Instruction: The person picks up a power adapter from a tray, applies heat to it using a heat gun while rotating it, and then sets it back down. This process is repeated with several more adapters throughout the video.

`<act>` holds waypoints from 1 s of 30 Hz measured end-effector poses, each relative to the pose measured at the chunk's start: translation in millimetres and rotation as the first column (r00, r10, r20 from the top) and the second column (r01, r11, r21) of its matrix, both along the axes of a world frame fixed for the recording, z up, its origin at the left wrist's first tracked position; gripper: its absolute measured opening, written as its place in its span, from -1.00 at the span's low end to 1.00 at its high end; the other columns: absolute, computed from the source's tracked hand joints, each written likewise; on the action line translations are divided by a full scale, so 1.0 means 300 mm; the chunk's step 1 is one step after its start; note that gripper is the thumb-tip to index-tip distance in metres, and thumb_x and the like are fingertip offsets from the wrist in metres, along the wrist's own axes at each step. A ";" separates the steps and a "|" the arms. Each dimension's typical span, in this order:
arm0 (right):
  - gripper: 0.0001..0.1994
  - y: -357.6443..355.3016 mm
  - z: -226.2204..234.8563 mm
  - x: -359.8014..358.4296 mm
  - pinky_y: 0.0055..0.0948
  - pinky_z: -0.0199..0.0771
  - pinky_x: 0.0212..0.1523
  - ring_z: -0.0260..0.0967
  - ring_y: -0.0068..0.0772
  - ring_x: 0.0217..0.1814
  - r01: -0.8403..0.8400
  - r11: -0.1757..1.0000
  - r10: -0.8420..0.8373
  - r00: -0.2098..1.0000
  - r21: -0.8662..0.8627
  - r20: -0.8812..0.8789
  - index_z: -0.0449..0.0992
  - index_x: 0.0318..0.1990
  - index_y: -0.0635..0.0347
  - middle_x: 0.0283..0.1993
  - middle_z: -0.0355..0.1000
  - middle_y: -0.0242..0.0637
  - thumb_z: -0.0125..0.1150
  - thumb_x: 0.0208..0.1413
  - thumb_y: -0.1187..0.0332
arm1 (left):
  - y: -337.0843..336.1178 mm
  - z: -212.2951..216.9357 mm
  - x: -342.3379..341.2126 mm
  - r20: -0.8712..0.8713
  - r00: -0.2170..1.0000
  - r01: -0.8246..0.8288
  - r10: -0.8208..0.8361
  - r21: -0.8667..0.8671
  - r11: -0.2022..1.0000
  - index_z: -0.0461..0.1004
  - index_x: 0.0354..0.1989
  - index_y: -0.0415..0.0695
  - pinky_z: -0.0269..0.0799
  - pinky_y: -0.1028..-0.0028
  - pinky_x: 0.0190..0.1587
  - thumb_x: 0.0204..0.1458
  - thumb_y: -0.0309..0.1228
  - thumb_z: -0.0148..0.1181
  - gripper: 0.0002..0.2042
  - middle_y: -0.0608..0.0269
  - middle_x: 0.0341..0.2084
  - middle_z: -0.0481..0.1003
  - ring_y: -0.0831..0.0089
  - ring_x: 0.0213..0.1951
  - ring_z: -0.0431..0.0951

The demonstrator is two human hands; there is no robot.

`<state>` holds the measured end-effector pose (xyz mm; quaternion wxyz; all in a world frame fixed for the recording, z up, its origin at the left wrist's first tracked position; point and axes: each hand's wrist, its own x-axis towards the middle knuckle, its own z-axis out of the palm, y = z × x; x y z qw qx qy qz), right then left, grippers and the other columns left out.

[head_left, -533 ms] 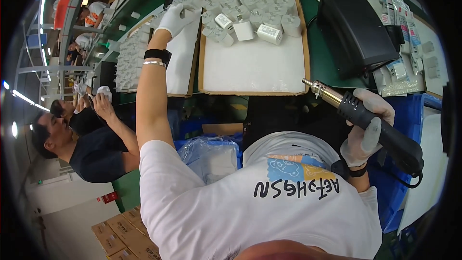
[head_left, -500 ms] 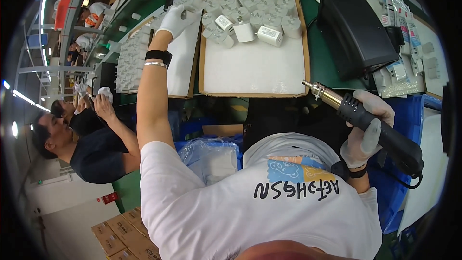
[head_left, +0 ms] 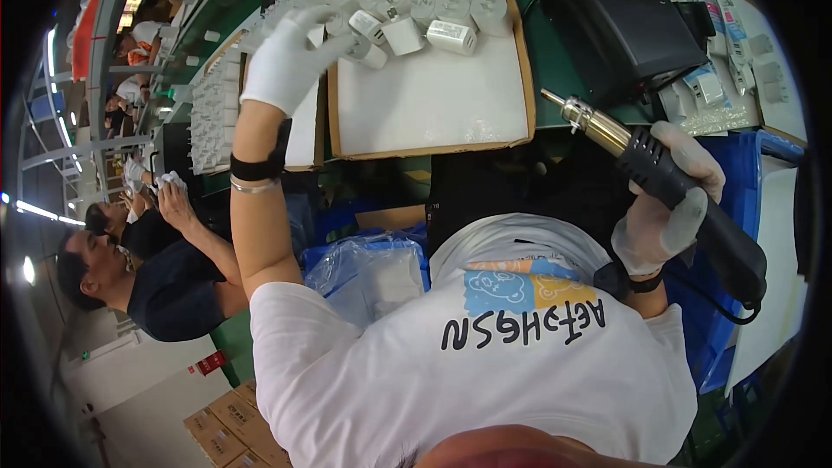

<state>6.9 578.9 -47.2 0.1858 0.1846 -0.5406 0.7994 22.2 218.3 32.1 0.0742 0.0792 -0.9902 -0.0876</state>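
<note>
My left hand, in a white glove, reaches over the near-left border of a cardboard tray. Its thumb and fingers are apart, with the thumb close to a white wall charger in clear wrap; whether they touch I cannot tell. Beside that charger lie several more, among them a square one and one on its side. At the right, my right hand, in a thin pale glove, is closed around a black hot air gun. Its metal nozzle points up and left, toward the tray.
Right of the tray stands a black box-shaped device. Packaged items lie beyond it. Another tray of chargers sits at the left. A blue bin with clear plastic is below the table edge. A co-worker sits at the left.
My left hand has come back nearer and turned toward the chargers at the tray's left side, fingers spreading. The hot air gun stays in my right hand, and the view has shifted slightly.
</note>
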 end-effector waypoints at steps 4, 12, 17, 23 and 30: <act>-0.58 -0.001 -0.020 0.009 -0.65 0.31 -0.62 0.28 -0.48 -0.58 -0.021 0.999 0.022 0.999 0.030 -0.028 0.34 -0.22 0.24 -0.20 0.40 0.09 0.03 0.08 0.00 | 0.117 -0.049 -0.002 0.186 0.981 0.113 -0.052 -0.336 0.935 0.48 -0.19 -0.10 0.42 0.33 -0.25 -0.04 -0.22 0.16 -0.71 0.03 -0.20 0.43 0.14 -0.29 0.50; -0.56 0.053 -0.007 0.034 -0.35 0.50 -0.32 0.43 -0.18 -0.22 -0.119 0.992 0.121 0.991 -0.038 0.058 0.30 -0.25 0.26 -0.25 0.42 0.03 0.19 0.00 0.03 | 0.093 -0.221 0.092 -0.101 0.982 -0.164 0.159 -0.049 0.985 0.42 -0.26 -0.17 0.41 0.31 -0.27 -0.07 -0.20 0.21 -0.69 0.02 -0.21 0.40 0.14 -0.30 0.50; -0.58 0.024 -0.037 0.004 -0.58 0.38 -0.56 0.33 -0.41 -0.49 -0.088 0.996 0.087 0.996 -0.016 -0.036 0.33 -0.22 0.24 -0.20 0.40 0.10 0.06 0.07 0.00 | 0.097 -0.256 0.152 -0.043 0.951 -0.306 0.306 0.009 0.952 0.38 -0.17 -0.20 0.42 0.33 -0.23 -0.10 -0.25 0.25 -0.63 -0.03 -0.18 0.40 0.14 -0.28 0.50; -0.58 0.009 0.016 0.007 -0.39 0.49 -0.27 0.44 -0.19 -0.23 -0.183 0.983 0.182 0.982 -0.013 -0.054 0.31 -0.22 0.27 -0.22 0.43 0.10 0.20 0.01 0.08 | 0.064 -0.293 0.187 -0.095 0.961 -0.228 0.261 0.265 0.937 0.29 -0.03 -0.22 0.40 0.39 -0.15 -0.15 -0.38 0.29 -0.52 0.02 -0.17 0.39 0.27 -0.20 0.48; -0.60 0.053 0.012 -0.038 -0.31 0.47 -0.13 0.45 -0.18 -0.20 -0.105 0.990 0.113 0.990 0.091 -0.084 0.31 -0.20 0.30 -0.19 0.43 0.14 0.20 0.01 0.13 | 0.328 -0.260 0.296 -0.290 0.918 0.037 0.272 0.743 0.668 0.26 -0.01 -0.20 0.38 0.46 -0.08 -0.21 -0.60 0.29 -0.49 0.20 -0.13 0.34 0.44 -0.14 0.43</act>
